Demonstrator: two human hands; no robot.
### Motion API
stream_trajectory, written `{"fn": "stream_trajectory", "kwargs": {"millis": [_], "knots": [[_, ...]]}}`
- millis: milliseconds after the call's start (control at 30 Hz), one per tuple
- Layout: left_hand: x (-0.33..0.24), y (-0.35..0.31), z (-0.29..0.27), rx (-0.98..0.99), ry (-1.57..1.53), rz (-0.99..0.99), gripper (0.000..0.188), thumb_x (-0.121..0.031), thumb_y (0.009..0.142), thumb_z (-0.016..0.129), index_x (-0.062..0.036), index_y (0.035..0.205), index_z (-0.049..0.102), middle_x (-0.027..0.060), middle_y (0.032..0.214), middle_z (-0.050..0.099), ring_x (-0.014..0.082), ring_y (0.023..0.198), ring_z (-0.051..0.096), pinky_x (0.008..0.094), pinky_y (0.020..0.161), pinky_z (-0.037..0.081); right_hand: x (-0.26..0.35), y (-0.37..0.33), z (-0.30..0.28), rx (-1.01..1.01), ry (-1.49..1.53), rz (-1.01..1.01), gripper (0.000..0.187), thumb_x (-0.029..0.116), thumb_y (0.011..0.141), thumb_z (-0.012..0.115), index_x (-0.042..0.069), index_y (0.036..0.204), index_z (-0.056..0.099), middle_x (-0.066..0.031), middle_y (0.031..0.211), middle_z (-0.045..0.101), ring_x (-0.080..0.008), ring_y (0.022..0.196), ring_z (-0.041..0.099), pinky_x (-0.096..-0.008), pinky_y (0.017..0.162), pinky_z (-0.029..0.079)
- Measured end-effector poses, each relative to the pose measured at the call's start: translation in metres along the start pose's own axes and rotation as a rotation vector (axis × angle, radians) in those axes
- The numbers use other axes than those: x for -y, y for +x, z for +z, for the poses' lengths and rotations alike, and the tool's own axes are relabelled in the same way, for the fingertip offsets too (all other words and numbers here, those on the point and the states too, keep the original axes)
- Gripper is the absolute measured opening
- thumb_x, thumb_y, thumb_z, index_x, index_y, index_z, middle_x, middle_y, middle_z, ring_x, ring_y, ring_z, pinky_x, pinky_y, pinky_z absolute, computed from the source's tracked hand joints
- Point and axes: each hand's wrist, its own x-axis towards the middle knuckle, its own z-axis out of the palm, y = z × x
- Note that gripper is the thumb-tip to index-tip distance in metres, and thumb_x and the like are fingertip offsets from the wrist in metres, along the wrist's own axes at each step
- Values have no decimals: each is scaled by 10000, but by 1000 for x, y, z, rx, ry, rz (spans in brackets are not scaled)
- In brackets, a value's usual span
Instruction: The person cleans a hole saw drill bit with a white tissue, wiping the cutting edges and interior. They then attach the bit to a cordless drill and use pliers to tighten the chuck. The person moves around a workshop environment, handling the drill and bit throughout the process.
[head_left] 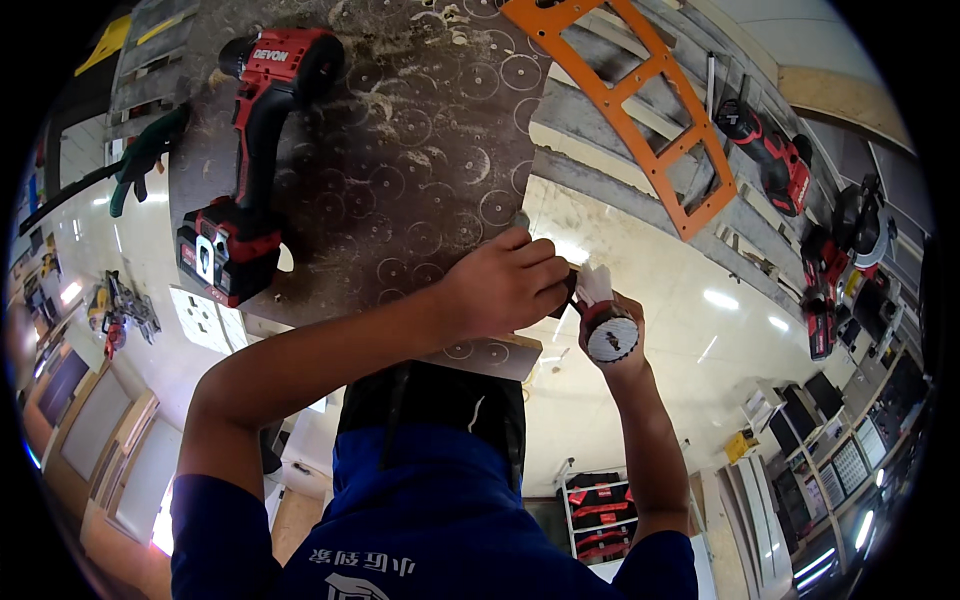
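My left hand [507,285] is closed at the near right edge of a brown board [350,150], its fingers curled around something I cannot make out. A small dark piece shows between the two hands. My right hand [630,325] grips a short red and black cylindrical object [612,335] with a round, whitish, ribbed end. White bristle-like strands stick up from it, so it may be a brush, but its kind is unclear. On the board's left side lies a red and black cordless drill [262,150]. Sawdust and many drawn circles cover the board.
An orange slotted template [655,140] lies on the slatted bench at the right. Beyond it are another red and black power tool [770,160] and a circular saw [865,225]. A green-handled clamp [150,150] is at the left edge. Red cases [600,515] fill a low rack.
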Motion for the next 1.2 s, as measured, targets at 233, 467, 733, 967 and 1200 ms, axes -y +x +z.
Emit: {"fn": "stream_trajectory", "kwargs": {"millis": [233, 467, 733, 967, 1200], "knots": [[-3, 1, 1, -29, -3, -32, 211, -161, 732, 667, -111, 937, 688, 10, 952, 584, 177, 969, 579, 339, 854, 441, -7, -2, -2, 118, 81, 68, 219, 22, 689, 747, 7, 868, 622, -70, 709, 619, -173, 584, 597, -289, 551, 462], [0, 7, -4, -31, -32, 16, 215, -165, 726, 676, -111, 934, 697, -5, 930, 585, 155, 947, 578, 334, 835, 438, 13, 3, -7, 209, -79, -4, 219, 1, 689, 725, -24, 881, 622, -77, 717, 630, -179, 584, 620, -287, 526, 469], [8, 12, -18, 23, -174, -36, 194, -150, 691, 670, -107, 880, 686, 2, 932, 596, 172, 945, 559, 343, 833, 434, 12, -9, -6, 222, -222, 134, 233, 31, 688, 764, -7, 880, 638, -84, 701, 634, -222, 584, 636, -306, 521, 492], [2, 4, 1, -22, -46, 18, 187, -150, 699, 661, -103, 878, 683, -24, 926, 595, 153, 957, 551, 344, 864, 431, 3, -5, 0, 160, 14, 54, 161, 26, 729, 729, 11, 852, 625, -63, 705, 639, -187, 592, 646, -289, 549, 501], [3, 6, 4, -48, -51, -11, 195, -166, 729, 680, -106, 912, 708, -21, 876, 586, 164, 960, 560, 348, 863, 439, -1, -4, 2, 162, -107, 25, 199, -9, 693, 742, -1, 850, 619, -71, 711, 644, -184, 598, 646, -293, 544, 501]]}}
